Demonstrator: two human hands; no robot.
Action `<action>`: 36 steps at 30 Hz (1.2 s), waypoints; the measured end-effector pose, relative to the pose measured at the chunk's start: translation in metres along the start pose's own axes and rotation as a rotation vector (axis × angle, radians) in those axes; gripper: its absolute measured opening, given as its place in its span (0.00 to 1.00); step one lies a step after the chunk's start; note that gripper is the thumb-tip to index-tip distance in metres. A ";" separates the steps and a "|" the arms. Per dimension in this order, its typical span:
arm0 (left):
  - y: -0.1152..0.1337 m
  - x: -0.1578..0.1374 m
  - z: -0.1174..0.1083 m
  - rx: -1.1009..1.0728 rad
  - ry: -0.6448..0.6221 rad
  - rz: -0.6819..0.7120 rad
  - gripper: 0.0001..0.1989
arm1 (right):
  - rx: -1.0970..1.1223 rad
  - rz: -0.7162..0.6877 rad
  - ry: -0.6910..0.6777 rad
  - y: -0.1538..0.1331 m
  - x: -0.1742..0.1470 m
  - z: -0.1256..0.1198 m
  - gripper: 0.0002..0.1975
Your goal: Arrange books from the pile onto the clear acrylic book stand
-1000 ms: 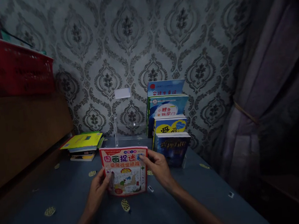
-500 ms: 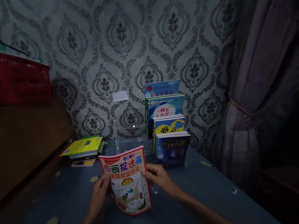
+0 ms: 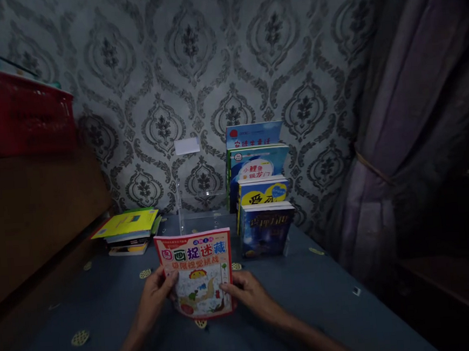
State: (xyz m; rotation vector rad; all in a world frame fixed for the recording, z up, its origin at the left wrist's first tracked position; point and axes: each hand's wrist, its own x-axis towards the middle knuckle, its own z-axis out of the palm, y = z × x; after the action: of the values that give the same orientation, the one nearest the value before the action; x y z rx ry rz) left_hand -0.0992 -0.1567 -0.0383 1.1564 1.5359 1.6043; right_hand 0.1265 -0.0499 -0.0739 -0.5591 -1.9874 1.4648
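Note:
Between both hands a red-bordered picture book (image 3: pixel 197 278) is held upright, its illustrated cover toward me. My left hand (image 3: pixel 156 292) grips its left edge, thumb on the cover and fingers behind. On the opposite edge my right hand (image 3: pixel 247 293) pinches the book the same way; its fingertips behind the book are hidden. Just beyond the book stands a clear tiered rack (image 3: pixel 199 211), its lower part covered by the book. The rack's right side carries several books in rising steps, with a dark blue book (image 3: pixel 266 232) at the front.
A pile of books with a yellow one (image 3: pixel 128 224) on top lies at the left. A red basket (image 3: pixel 22 114) sits on a brown cabinet (image 3: pixel 38 212) at the left edge. A tied curtain (image 3: pixel 370 197) hangs at the right. Patterned blue cloth (image 3: pixel 309 299) covers the table.
The book has turned to face me more squarely and its lower edge has risen, with both hands still on it. The whole view has shifted slightly.

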 end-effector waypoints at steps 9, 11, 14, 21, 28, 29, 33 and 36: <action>-0.001 0.002 0.001 0.118 0.014 0.142 0.25 | -0.153 -0.009 0.153 -0.006 -0.003 0.006 0.29; -0.001 0.003 0.004 0.131 0.051 0.190 0.23 | -0.194 -0.034 0.189 -0.007 -0.001 0.009 0.29; -0.006 0.004 0.006 0.169 0.069 0.210 0.20 | -0.245 -0.078 0.219 -0.006 0.001 0.012 0.30; -0.027 0.004 0.002 0.241 0.140 0.251 0.21 | -0.319 -0.052 0.157 -0.006 0.001 0.010 0.35; -0.011 0.005 -0.016 0.442 0.071 0.260 0.18 | -0.517 -0.045 0.112 -0.029 0.000 -0.014 0.28; -0.006 0.004 -0.019 0.483 0.060 0.264 0.17 | -0.528 -0.063 0.100 -0.032 0.002 -0.017 0.27; 0.008 0.004 -0.029 0.574 -0.010 0.273 0.16 | -0.636 -0.087 0.046 -0.045 0.009 -0.022 0.21; 0.014 0.008 -0.034 0.582 -0.070 0.277 0.19 | -0.731 -0.053 0.016 -0.053 0.016 -0.024 0.17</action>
State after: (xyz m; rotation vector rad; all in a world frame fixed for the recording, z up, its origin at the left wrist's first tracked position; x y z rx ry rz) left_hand -0.1310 -0.1659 -0.0213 1.7814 1.9279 1.2872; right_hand 0.1323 -0.0387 -0.0143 -0.7967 -2.4807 0.6570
